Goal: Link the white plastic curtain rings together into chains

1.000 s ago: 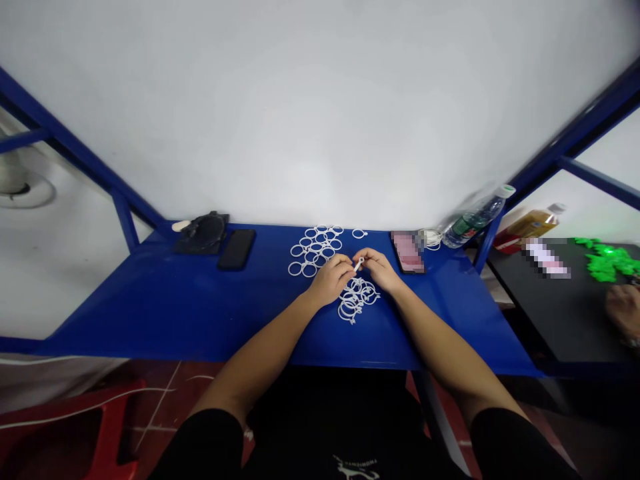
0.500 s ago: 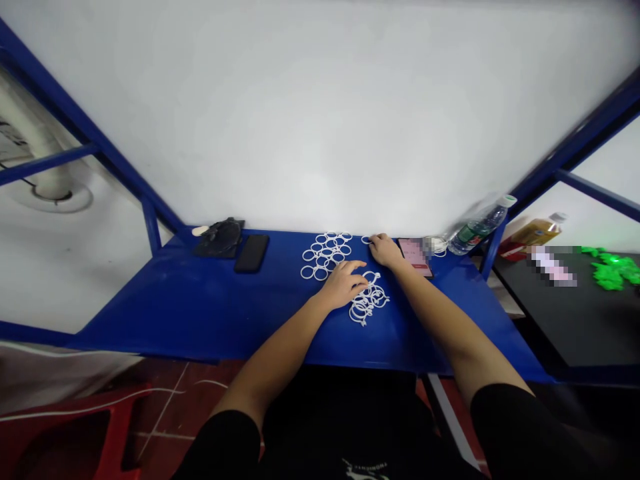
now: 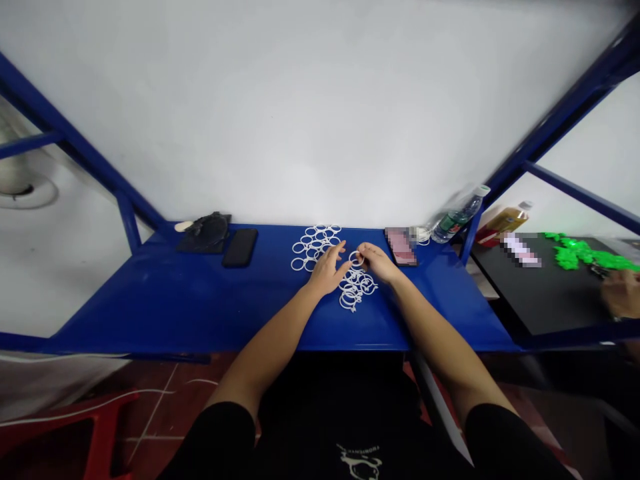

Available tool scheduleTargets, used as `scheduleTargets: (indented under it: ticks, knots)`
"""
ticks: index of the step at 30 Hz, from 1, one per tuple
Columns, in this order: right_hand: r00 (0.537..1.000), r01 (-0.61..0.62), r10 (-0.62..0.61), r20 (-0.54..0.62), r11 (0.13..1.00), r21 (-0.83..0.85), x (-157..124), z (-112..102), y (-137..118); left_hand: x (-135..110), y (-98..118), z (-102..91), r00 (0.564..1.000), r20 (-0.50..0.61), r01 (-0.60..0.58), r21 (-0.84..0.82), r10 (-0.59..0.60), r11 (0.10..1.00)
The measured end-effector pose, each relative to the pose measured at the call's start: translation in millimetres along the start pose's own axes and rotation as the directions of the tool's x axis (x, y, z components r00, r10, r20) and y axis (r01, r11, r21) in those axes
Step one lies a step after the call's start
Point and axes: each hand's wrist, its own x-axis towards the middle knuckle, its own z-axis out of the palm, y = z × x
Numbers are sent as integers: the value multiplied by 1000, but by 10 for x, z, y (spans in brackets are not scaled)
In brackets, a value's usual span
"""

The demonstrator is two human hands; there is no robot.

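Note:
Several white plastic rings lie spread in rows [image 3: 314, 245] at the back middle of the blue table [image 3: 200, 300]. A tangled heap of white rings [image 3: 356, 291] lies nearer me. My right hand [image 3: 379, 262] pinches one white ring [image 3: 355, 259] just above the heap. Beside it, my left hand [image 3: 328, 268] has its fingers stretched out toward that ring, resting at the heap's left edge.
A black phone [image 3: 240, 247] and a dark pouch [image 3: 205, 233] lie at the back left. A phone with a lit screen [image 3: 401, 245] and a clear bottle [image 3: 456, 215] are at the back right. Another person's hand [image 3: 621, 293] rests on the black table with green parts [image 3: 575, 251].
My right hand reached to the lone ring at the back, then came back to the heap holding a ring. My left hand let go of a small white piece and spread its fingers.

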Motion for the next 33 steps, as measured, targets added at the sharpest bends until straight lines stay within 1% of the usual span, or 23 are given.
scheduleTargets:
  ticks: [2,4,5,7,9,10,12,14,19,22,24,26,29,31,33]
  knots:
    - [1000,-19,17,27,994,104,-73,140,-11,8,-19,5,999,39,-26,36,24,999]
    - [1000,6,-7,12,997,77,-133,218,-11,18,-43,14,996,75,-57,90,51,994]
    - [999,39,-39,-3,999,20,-162,230,-14,23,-55,17,996,72,-63,113,56,992]
    - [989,140,-145,-20,977,-163,-221,214,-33,31,-75,19,998,27,-51,130,48,990]
    - [963,258,-271,13,898,-356,-273,174,-64,35,-84,14,999,-15,-32,121,34,992]
    - [947,305,-317,42,853,-424,-293,155,-78,36,-84,11,999,-21,-28,114,31,993]
    - [926,357,-369,78,792,-496,-314,135,-92,35,-78,7,999,-11,-31,107,32,994]
    - [923,358,-380,64,784,-506,-313,136,-78,32,-65,6,999,7,-44,115,44,992]
    - [930,329,-368,-15,847,-417,-278,157,11,11,-25,17,994,71,-91,162,80,983]
    - [918,347,-395,-30,837,-423,-275,151,32,3,-7,24,988,124,-108,153,90,982]
    - [911,355,-413,-26,812,-464,-277,139,31,8,0,16,987,132,-115,143,96,983]
    - [899,362,-436,-27,778,-513,-278,116,28,27,-3,-17,988,105,-123,139,109,983]
    - [865,370,-499,-53,705,-606,-274,59,33,79,-48,-133,995,5,-97,175,98,980]
    - [852,369,-523,-35,646,-668,-266,15,44,117,-113,-249,997,-73,-13,240,31,971]
    - [854,380,-520,28,586,-716,-257,-21,57,142,-195,-366,987,-137,123,325,-82,938]
